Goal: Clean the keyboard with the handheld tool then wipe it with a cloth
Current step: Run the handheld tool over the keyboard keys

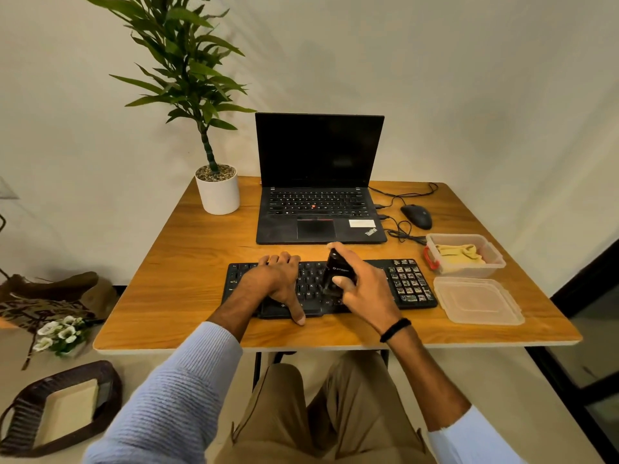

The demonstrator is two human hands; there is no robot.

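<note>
1. Head view: the right hand point(365, 289) is gripping a stubby black handheld tool point(336, 272), with fingers and thumb wrapping round its body. Its lower end is pointing down at the middle keys; whether the tip is touching them I cannot tell.
2. The left hand point(278, 279) is spanning the left half of the black plastic keyboard point(412, 286). Its fingers are curling over the far edge and its thumb is reaching to the near edge, so it is clamping the board in place.
3. That keyboard is lying flat on the brown wooden worktop point(167, 296), just in front of the open black laptop point(318, 212).
4. Judging by this, the first step, cleaning with the tool, is under way; the wiping is not yet begun.
5. The next move is likely calling for light passes of the tool along the key rows while the left hand is bracing the board against sliding.
6. The crumpled yellow cloth point(460, 254) is waiting in a clear plastic tub point(495, 262) just past the keyboard's right end. The tub's clear lid point(479, 301) is lying off beside it, so nothing is needing to be opened.
7. Farther back, a black corded mouse point(417, 216) and a white plant pot point(217, 192) are standing well apart from the work.
</note>
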